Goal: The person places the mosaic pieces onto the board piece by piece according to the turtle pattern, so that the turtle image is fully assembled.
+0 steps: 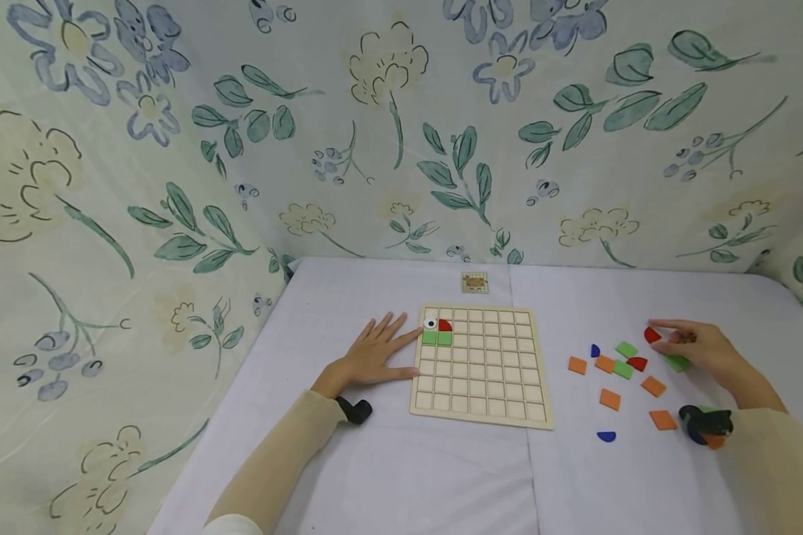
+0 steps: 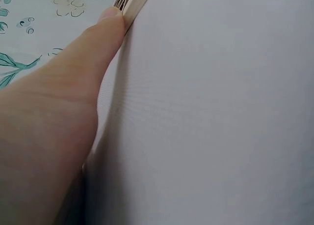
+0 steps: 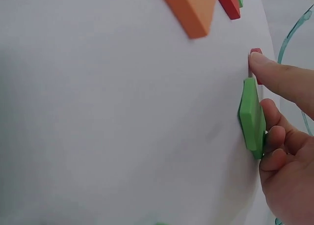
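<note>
My left sleeve (image 1: 274,464) plain beige; white fabric (image 1: 233,525) opposite its cuff (image 1: 329,407), rounded black wrist camera (image 1: 357,412) beside cuff. My right sleeve (image 1: 769,457) beige too, second black camera (image 1: 709,423).

Head view forward and down, wrist views close, tabletop (image 1: 375,475) shared

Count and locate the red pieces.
3: a red piece on the board, another touching the right hand, a third beside a green piece. The hand may hide more.

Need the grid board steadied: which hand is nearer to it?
Left. The left hand touches the grid board at its left edge; the right hand is right of it, among loose pieces.
</note>
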Demonstrator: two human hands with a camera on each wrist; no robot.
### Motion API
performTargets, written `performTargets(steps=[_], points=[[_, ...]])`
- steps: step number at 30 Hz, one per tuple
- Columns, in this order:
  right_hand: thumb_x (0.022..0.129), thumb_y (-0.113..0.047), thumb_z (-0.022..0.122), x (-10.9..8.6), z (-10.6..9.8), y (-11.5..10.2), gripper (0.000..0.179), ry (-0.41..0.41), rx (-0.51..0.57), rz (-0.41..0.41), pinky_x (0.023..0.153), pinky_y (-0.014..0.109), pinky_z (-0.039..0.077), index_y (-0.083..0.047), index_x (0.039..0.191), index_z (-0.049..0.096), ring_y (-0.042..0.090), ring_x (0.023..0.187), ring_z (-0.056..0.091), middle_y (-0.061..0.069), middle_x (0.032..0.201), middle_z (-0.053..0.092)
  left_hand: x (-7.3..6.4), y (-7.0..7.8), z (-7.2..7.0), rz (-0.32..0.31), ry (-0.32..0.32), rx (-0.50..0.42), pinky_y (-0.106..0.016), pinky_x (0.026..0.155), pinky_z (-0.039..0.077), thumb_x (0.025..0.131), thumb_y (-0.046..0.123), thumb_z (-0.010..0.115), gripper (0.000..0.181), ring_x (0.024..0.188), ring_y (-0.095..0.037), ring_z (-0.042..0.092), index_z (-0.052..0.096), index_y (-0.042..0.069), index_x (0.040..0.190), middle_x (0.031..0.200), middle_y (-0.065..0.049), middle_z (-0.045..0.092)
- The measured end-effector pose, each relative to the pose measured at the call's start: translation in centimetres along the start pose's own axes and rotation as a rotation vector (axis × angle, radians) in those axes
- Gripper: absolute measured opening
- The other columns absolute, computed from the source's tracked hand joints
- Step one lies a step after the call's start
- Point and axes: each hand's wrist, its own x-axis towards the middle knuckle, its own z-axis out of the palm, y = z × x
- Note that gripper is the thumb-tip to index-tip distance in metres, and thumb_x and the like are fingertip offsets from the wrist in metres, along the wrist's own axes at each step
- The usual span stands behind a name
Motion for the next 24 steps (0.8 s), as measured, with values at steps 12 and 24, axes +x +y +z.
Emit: performTargets(steps=[12, 24], points=[[0.092, -0.013, 0.072, 0.1, -0.2, -0.1, 0.055, -0.033, 0.000, -0.010, 0.059, 0.027, 0.039, 0.008, 0.137, 0.050, 0.030, 0.088, 0.041, 0.015, 0.094, 0.047, 0.1, -0.1, 0.1, 0.004, 0.001, 0.003, -0.051, 0.119, -0.006, 0.088, 0.080, 0.043, 0.087, 0.152, -0.028, -0.009, 0.012, 0.041, 0.160, 0.167, -0.002, -0.003], [0.093, -0.009, 0.069, -0.8, -0.2, -1.5, 0.041, -0.012, -0.027, -0.056, 0.057, 0.023, 0.041, 0.008, 0.128, 0.056, 0.033, 0.088, 0.043, 0.017, 0.095, 0.049, 0.1, -0.2, 0.2, 0.002, -0.002, 0.006, -0.050, 0.119, -0.007, 0.088, 0.081, 0.042, 0.087, 0.152, -0.027, -0.011, 0.011, 0.042, 0.159, 0.167, 0.000, -0.004]])
